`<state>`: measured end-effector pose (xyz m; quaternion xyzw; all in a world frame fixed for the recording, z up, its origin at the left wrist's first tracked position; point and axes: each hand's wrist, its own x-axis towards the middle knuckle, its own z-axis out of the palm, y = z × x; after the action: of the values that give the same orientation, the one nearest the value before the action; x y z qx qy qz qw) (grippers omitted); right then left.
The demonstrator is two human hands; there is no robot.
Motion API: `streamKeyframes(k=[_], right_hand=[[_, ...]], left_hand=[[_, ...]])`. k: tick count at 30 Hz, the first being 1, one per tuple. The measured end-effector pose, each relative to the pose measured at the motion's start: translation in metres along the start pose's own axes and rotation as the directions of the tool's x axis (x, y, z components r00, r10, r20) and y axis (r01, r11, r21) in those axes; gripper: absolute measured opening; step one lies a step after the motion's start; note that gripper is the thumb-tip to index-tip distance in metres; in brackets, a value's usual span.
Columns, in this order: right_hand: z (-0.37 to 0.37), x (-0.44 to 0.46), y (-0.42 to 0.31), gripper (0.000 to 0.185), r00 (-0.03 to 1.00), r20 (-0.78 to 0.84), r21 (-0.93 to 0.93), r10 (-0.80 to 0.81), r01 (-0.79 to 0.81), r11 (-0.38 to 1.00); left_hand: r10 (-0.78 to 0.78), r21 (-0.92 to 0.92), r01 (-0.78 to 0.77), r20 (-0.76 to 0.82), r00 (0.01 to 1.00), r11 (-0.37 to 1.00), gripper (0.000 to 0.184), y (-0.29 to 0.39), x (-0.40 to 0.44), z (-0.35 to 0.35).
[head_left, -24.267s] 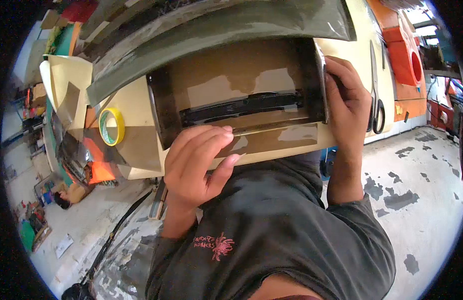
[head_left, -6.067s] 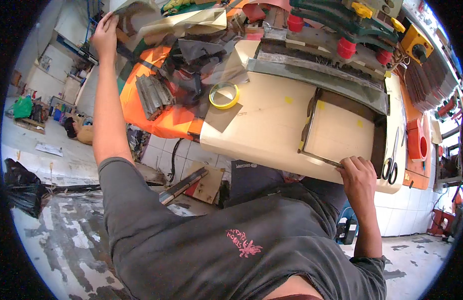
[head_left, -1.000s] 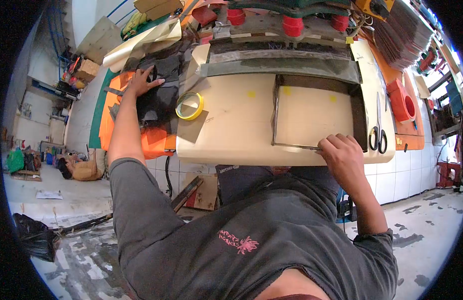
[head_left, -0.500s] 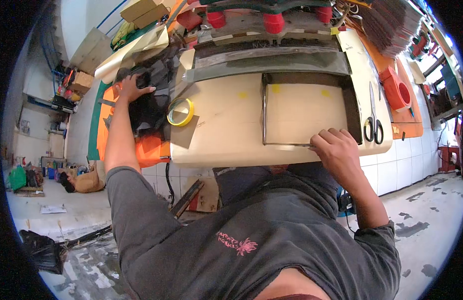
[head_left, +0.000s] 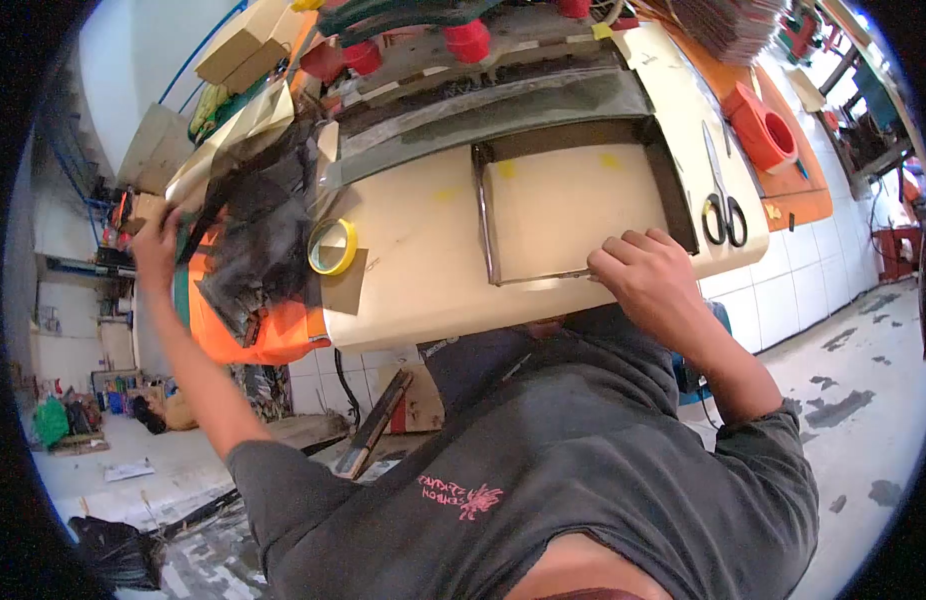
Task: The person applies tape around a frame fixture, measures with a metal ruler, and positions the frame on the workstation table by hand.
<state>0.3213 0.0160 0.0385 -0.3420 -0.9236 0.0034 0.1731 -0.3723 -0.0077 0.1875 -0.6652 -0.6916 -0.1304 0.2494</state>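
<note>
My left hand (head_left: pixel 157 243) is at the far left, closed and slightly blurred, beside the edge of a crumpled black plastic sheet (head_left: pixel 265 205) that it appears to pinch. My right hand (head_left: pixel 645 274) has its fingers curled over the near edge of a dark rectangular frame (head_left: pixel 486 215), close to its near right corner. The frame lies on cream-coloured paper (head_left: pixel 413 290). Left of it is a roll of yellow tape (head_left: pixel 333 248) on a small brown card (head_left: pixel 347 287). Black-handled scissors (head_left: pixel 721 205) lie right of the frame.
A red tape dispenser (head_left: pixel 761 132) stands at the right on an orange surface (head_left: pixel 798 200). A long dark grey strip (head_left: pixel 493 124) lies behind the frame. Red cup-shaped parts (head_left: pixel 467 42) are at the back. Cardboard boxes (head_left: pixel 245 42) are at the back left.
My left hand has moved left from on top of the black sheet, and the sheet's edge has shifted with it. My right hand stays on the frame. The view has tilted.
</note>
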Motion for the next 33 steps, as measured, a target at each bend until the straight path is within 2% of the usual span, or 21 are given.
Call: streamKeyframes(k=[1, 4, 6, 7, 8, 9, 10, 11, 13, 15, 19, 20, 21, 23, 24, 26, 27, 29, 30, 31, 33], right_hand=[[0.0, 0.001, 0.0, 0.01, 1.0, -0.009, 0.015, -0.01, 0.01, 1.0], [0.0, 0.0, 0.001, 0.01, 1.0, -0.012, 0.028, -0.02, 0.02, 0.999], [-0.001, 0.001, 0.0, 0.01, 1.0, -0.011, 0.028, -0.024, 0.024, 0.999], [-0.002, 0.001, 0.0, 0.01, 1.0, -0.009, 0.013, -0.02, 0.02, 1.0], [-0.003, 0.002, 0.0, 0.01, 1.0, -0.007, -0.001, -0.015, 0.015, 1.0], [-0.005, 0.002, -0.001, 0.01, 1.0, -0.008, 0.001, -0.019, 0.019, 1.0], [-0.006, 0.003, -0.001, 0.009, 1.0, 0.0, 0.008, -0.012, 0.012, 1.0], [-0.007, 0.003, 0.0, 0.009, 1.0, 0.008, 0.016, -0.004, 0.004, 1.0], [-0.006, 0.004, 0.0, 0.013, 1.0, -0.007, 0.036, -0.002, 0.002, 0.999], [-0.006, 0.004, 0.0, 0.018, 1.0, -0.021, 0.054, 0.003, -0.002, 0.999], [-0.01, 0.007, 0.001, 0.021, 1.0, 0.006, 0.059, 0.003, -0.003, 0.998], [-0.01, 0.008, 0.002, 0.022, 1.0, 0.017, 0.058, 0.004, -0.005, 0.998], [-0.011, 0.009, 0.002, 0.022, 1.0, 0.019, 0.056, -0.003, 0.002, 0.998], [-0.013, 0.01, 0.002, 0.022, 1.0, 0.013, 0.081, 0.004, -0.005, 0.997], [-0.013, 0.011, 0.002, 0.022, 1.0, 0.016, 0.08, 0.002, -0.003, 0.997], [-0.013, 0.01, 0.002, 0.022, 1.0, 0.018, 0.075, 0.004, -0.006, 0.997], [-0.013, 0.01, 0.001, 0.022, 1.0, 0.022, 0.077, 0.001, -0.003, 0.997], [-0.014, 0.011, 0.001, 0.022, 1.0, 0.017, 0.081, 0.015, -0.017, 0.997], [-0.015, 0.011, 0.001, 0.022, 1.0, 0.016, 0.082, 0.017, -0.018, 0.996], [-0.017, 0.011, 0.001, 0.022, 1.0, 0.02, 0.083, 0.017, -0.019, 0.996], [-0.017, 0.011, 0.0, 0.022, 0.999, 0.024, 0.086, 0.026, -0.028, 0.996]], left_hand=[[-0.009, -0.037, 0.009, 0.001, 1.0, 0.999, 0.025, 0.013, -0.003, -0.028], [-0.035, 0.058, 0.035, -0.007, 0.999, 0.998, 0.025, 0.05, -0.017, -0.098], [-0.151, -0.152, 0.137, -0.082, 0.985, 0.979, 0.023, 0.069, -0.029, -0.128], [-0.154, -0.15, 0.14, -0.084, 0.984, 0.979, 0.023, 0.07, -0.039, -0.138], [-0.316, -0.376, 0.289, -0.013, 0.949, 0.881, 0.02, 0.071, -0.049, -0.147], [-0.449, -0.567, 0.418, 0.093, 0.888, 0.71, 0.018, 0.073, -0.055, -0.152], [-0.428, -0.622, 0.33, -0.009, 0.904, 0.71, 0.016, 0.102, -0.059, -0.15], [-0.43, -0.62, 0.332, -0.01, 0.903, 0.711, 0.016, 0.115, -0.067, -0.146], [-0.567, -0.789, 0.419, 0.111, 0.817, 0.449, 0.019, 0.136, -0.092, -0.133], [-0.564, -0.784, 0.499, 0.239, 0.791, 0.368, 0.022, 0.176, -0.111, -0.123], [-0.233, -0.841, 0.523, 0.485, 0.843, 0.14, 0.03, 0.231, -0.135, -0.104], [-0.252, -0.873, 0.483, 0.454, 0.854, 0.064, 0.035, 0.245, -0.139, -0.096], [-0.323, -0.889, 0.449, 0.399, 0.858, 0.094, 0.033, 0.261, -0.14, -0.087], [-0.437, -0.943, 0.331, 0.281, 0.854, 0.042, 0.035, 0.293, -0.137, -0.079], [-0.44, -0.942, 0.333, 0.283, 0.852, 0.039, 0.035, 0.292, -0.138, -0.082], [-0.361, -0.971, 0.203, 0.234, 0.903, -0.124, 0.036, 0.29, -0.144, -0.089], [-0.364, -0.971, 0.206, 0.238, 0.9, -0.124, 0.036, 0.291, -0.15, -0.088], [-0.668, -0.992, -0.002, 0.083, 0.739, -0.125, 0.054, 0.295, -0.161, -0.079], [-0.755, -0.995, -0.041, 0.04, 0.654, -0.088, 0.053, 0.307, -0.157, -0.074], [-0.752, -0.995, -0.04, 0.04, 0.658, -0.087, 0.053, 0.311, -0.159, -0.068], [-0.802, -0.995, 0.088, 0.014, 0.597, 0.048, 0.053, 0.313, -0.17, -0.049]])
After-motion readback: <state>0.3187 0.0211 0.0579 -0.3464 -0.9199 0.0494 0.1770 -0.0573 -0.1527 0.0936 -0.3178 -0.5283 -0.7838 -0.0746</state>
